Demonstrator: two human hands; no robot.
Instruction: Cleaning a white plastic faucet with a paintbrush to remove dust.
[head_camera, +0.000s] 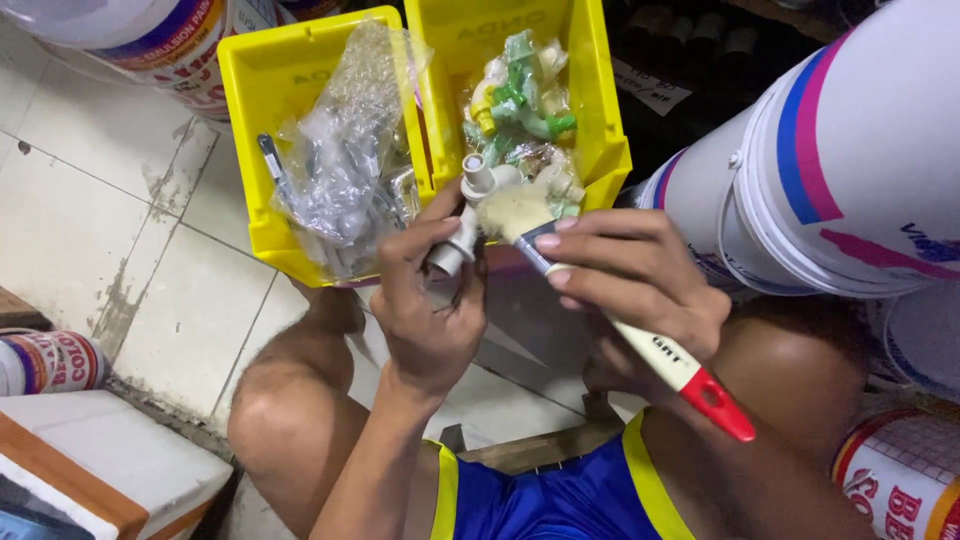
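Right hand (640, 285): grip clenched on cream-and-red-handled paintbrush (640, 345), bristles touching white plastic tap fitting (465, 225). Left hand (430, 300): grip wrapped around that fitting, over the tiled floor (90, 200). Farther off, two yellow plastic bins (255, 110) holding bagged fittings; large white paint bucket (850, 150) at right.

Paint bucket (850, 150): cut off by the right edge.
Bagged fittings (345, 170): blurred under plastic wrap.
Tin (45, 360): cropped at left.

Stained white tile floor (90, 200), paint buckets (850, 150) around
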